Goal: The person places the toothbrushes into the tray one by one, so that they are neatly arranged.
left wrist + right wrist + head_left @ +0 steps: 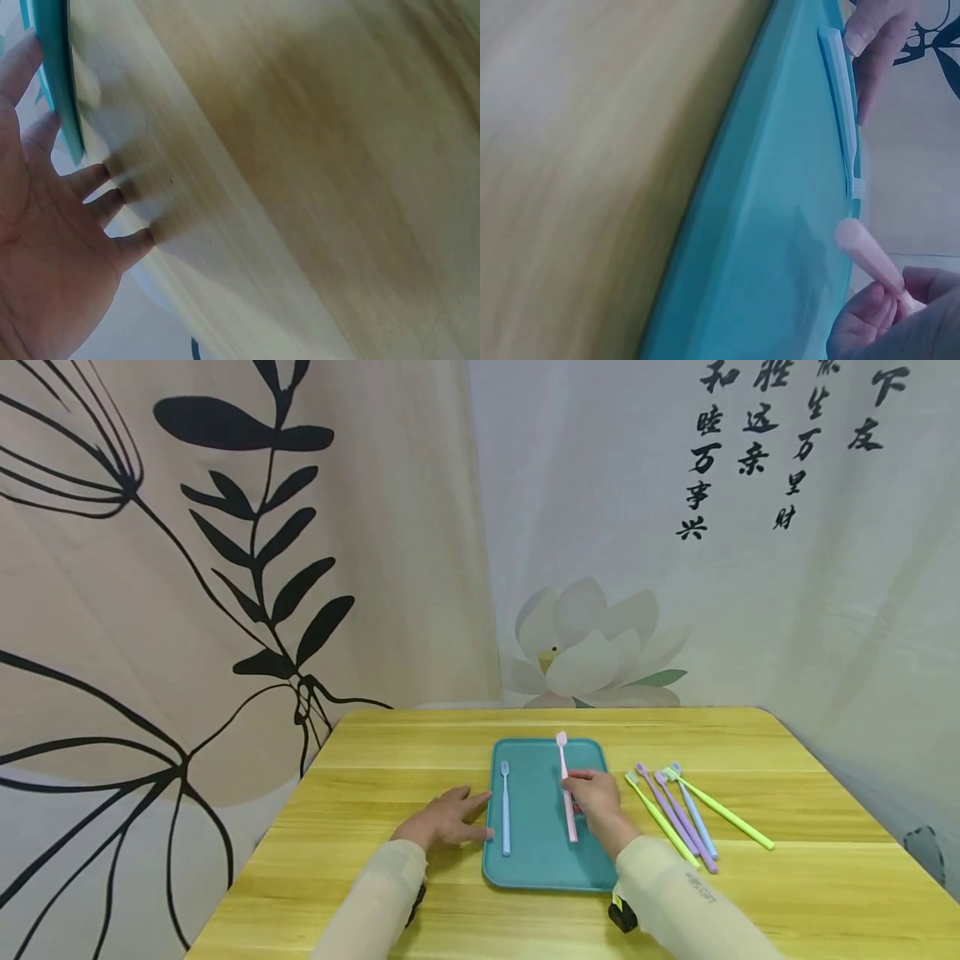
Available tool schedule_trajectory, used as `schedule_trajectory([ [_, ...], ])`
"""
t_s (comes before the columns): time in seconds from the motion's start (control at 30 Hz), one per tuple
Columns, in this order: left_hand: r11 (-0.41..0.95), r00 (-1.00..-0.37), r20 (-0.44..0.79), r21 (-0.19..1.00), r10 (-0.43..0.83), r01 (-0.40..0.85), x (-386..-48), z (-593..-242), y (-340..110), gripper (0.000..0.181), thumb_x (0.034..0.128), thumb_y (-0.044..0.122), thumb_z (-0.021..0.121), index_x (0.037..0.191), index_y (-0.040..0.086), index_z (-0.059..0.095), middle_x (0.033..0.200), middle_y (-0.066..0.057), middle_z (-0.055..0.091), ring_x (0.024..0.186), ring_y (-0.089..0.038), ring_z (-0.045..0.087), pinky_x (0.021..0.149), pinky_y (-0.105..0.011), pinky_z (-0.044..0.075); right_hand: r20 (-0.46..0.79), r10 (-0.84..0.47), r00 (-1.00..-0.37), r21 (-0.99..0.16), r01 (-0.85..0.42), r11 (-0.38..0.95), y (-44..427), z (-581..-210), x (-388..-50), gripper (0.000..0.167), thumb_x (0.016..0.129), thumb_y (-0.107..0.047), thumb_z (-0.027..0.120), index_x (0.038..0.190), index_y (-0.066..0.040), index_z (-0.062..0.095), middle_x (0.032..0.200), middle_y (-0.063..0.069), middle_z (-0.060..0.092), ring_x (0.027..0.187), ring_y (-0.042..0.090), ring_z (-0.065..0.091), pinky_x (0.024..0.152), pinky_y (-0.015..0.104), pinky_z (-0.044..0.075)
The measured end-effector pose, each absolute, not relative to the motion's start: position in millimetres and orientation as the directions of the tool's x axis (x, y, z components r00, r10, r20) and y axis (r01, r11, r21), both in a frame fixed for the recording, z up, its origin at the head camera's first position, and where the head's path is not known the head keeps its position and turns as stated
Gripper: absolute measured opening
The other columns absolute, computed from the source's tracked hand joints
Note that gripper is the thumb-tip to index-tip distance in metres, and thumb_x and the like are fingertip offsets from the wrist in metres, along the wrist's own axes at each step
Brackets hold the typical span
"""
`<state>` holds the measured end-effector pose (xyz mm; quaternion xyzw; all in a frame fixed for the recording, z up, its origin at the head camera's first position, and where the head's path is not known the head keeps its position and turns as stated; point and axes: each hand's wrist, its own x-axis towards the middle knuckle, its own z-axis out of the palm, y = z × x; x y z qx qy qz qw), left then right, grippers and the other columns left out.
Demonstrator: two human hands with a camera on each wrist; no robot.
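A pink toothbrush (566, 793) is pinched in my right hand (595, 797), its head pointing away from me, above the right half of a teal tray (534, 868). In the right wrist view the handle end of the pink toothbrush (870, 255) sticks out past the fingers. A blue toothbrush (506, 810) lies lengthwise in the tray near its left side. My left hand (447, 818) touches the tray's left rim with spread, fairly straight fingers; the left wrist view shows the same hand (56, 225) with fingertips at the teal edge.
Right of the tray, several toothbrushes lie loosely on the wooden table (810, 893): a green one (663, 820), purple ones beside it, a blue one (697, 818) and another green one (731, 816) slanting right. Printed cloth (420, 568) hangs behind the table.
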<state>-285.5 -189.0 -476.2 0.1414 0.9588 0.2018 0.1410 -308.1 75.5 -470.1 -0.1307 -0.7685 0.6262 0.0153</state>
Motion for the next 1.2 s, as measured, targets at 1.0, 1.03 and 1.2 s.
schedule_trajectory([
  [1.0, 0.888, -0.928, -0.214, 0.416, 0.305, 0.196, -286.9, -478.0, -188.0, 0.075, 0.0892, 0.059, 0.065, 0.154, 0.031, 0.038, 0.160, -0.015, 0.027, 0.146, -0.040, 0.023, 0.115, -0.061, 0.020, -0.121, 0.232, -0.965, -0.931, 0.192, 0.309, 21.3, -480.3, -303.4, 0.018, 0.086, -0.005, 0.072, 0.101, 0.003, 0.073, 0.091, 0.015, 0.069, 0.073, 0.022, 0.063, 0.061, 0.032, 0.055],
  [1.03, 0.889, -0.929, -0.215, 0.415, 0.302, 0.193, -286.8, -478.0, -187.8, 0.076, 0.0890, 0.059, 0.065, 0.154, 0.032, 0.038, 0.160, -0.014, 0.027, 0.146, -0.040, 0.023, 0.115, -0.061, 0.020, -0.123, 0.233, -0.965, -0.929, 0.195, 0.315, 20.0, -480.0, -303.0, 0.018, 0.086, -0.005, 0.072, 0.101, 0.003, 0.073, 0.092, 0.015, 0.068, 0.073, 0.022, 0.063, 0.062, 0.032, 0.055],
  [1.2, 0.891, -0.927, -0.219, 0.408, 0.306, 0.198, -287.4, -477.7, -187.2, 0.076, 0.0894, 0.059, 0.064, 0.155, 0.031, 0.037, 0.160, -0.015, 0.027, 0.146, -0.038, 0.023, 0.116, -0.059, 0.020, -0.110, 0.224, -0.968, -0.912, 0.187, 0.364, 15.5, -480.4, -301.7, 0.017, 0.084, -0.005, 0.072, 0.099, 0.003, 0.073, 0.088, 0.013, 0.069, 0.071, 0.021, 0.063, 0.062, 0.031, 0.055],
])
